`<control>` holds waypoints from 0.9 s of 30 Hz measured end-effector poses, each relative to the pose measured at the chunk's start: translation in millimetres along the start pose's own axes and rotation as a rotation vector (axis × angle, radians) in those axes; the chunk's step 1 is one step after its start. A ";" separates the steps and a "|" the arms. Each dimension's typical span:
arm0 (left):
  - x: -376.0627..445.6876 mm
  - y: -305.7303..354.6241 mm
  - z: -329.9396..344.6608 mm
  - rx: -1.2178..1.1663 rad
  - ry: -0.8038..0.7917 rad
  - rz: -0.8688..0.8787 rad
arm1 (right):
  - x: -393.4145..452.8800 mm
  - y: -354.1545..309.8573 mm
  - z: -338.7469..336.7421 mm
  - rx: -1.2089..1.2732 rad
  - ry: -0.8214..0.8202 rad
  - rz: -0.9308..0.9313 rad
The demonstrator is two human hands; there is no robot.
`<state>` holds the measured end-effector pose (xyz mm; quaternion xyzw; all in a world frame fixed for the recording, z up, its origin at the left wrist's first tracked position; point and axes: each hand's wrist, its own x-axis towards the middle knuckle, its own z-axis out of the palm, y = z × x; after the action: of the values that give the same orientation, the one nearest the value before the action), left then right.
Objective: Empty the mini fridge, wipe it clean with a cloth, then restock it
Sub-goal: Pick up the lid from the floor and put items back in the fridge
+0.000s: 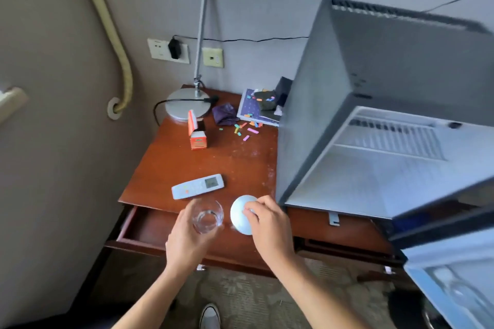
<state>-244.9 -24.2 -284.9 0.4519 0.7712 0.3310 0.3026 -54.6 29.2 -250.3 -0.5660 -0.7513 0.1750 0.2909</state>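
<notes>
The grey mini fridge (374, 83) stands on the right of the wooden desk (222, 163), its door (454, 283) swung open toward me. Its white inside (374, 176) looks bare. My left hand (187, 235) grips a clear drinking glass (208, 218) at the desk's front edge. Beside it my right hand (267, 224) rests curled on a round white lid (240, 215), fingertips pinching its top. A crumpled purple cloth (226, 114) lies at the back of the desk.
A white remote (197, 186) lies just behind the glass. An orange carton (196, 133), a lamp base (187, 105), a notebook (256, 109) and several scattered coloured bits (246, 129) fill the back. The left desk drawer (149, 227) is pulled open. A bottle shows in the door shelf (454, 291).
</notes>
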 end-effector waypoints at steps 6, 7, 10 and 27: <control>-74.0 77.3 89.3 0.016 -0.190 0.095 | -59.5 71.4 -62.5 0.077 0.116 0.197; -80.0 88.4 103.2 0.037 -0.211 0.101 | -66.0 84.6 -73.1 0.076 0.141 0.228; -89.2 120.3 143.6 0.065 -0.260 0.098 | -79.2 123.9 -107.4 0.067 0.219 0.292; 73.2 225.1 336.7 0.023 -0.242 0.176 | -24.6 280.3 -152.4 -0.056 0.391 0.310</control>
<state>94.9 205.1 -321.9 0.5578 0.6901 0.2905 0.3582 256.7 79.2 -304.9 -0.7053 -0.5895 0.0837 0.3847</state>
